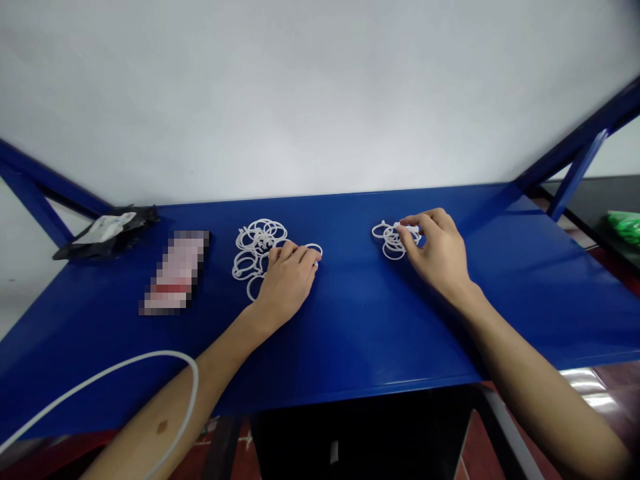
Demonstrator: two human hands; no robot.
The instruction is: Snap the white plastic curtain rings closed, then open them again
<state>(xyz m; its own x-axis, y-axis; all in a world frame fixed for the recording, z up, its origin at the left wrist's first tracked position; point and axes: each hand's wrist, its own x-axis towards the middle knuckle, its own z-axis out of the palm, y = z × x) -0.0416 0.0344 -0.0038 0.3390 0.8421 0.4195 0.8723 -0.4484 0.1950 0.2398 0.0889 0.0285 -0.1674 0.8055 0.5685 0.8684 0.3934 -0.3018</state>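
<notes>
Nearest us, a white cable loops before the left forearm, a possible snag. On the table we find the left hand curled over the larger white ring pile, the right hand nearly pinched at the smaller ring pile; we cannot confirm either grip. Light fingertip contact should limit tangling. A black bag lies apart, far left.

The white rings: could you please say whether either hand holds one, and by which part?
It cannot be told: the right hand is at the right pile, its pinch unclear; the left hand covers part of the left pile, hiding any grip.
</notes>
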